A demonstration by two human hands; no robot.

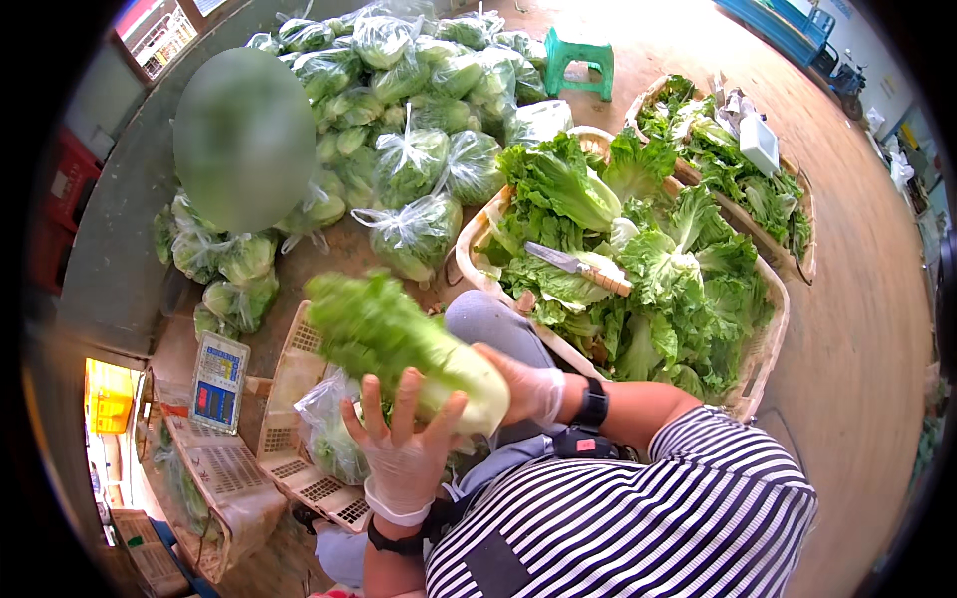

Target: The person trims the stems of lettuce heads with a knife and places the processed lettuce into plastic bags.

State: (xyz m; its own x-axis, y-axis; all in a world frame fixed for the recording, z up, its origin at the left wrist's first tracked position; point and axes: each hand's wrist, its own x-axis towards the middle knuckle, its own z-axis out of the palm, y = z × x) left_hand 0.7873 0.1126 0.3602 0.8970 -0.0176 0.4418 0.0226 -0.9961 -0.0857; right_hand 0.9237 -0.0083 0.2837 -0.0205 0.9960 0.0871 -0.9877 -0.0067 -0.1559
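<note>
"Green and blurred at its leafy end, that lettuce head (pixel 394 344) is up in the air in front of the person. Which way does it lie?"

"On a slant. Pale butt low to the right, leaves running up and off to the left, away from the body."

"Who has it?"

"Right hand (pixel 516 384). Its grip is curled on the butt end, so nearly the whole length reaches out leftward from there. Part of that grip is hidden behind the stalk, mind."

"And the left hand (pixel 407 453)?"

"Just below, on the body side, thin glove on, fingers spread wide against the view of the head. Touching it or only in front of it, I can't tell."

"What's nearest the leaf end?"

"Clear plastic bag (pixel 334 429), green showing through, just beside the left fingers, at a beige basket (pixel 289 389). I can't make out how it sits there."

"And off the butt's side?"

"Past the grey knee (pixel 488 317), a pale crate (pixel 781 299) heaped with loose lettuce (pixel 678 269), a knife (pixel 576 266) lying on top."
</note>
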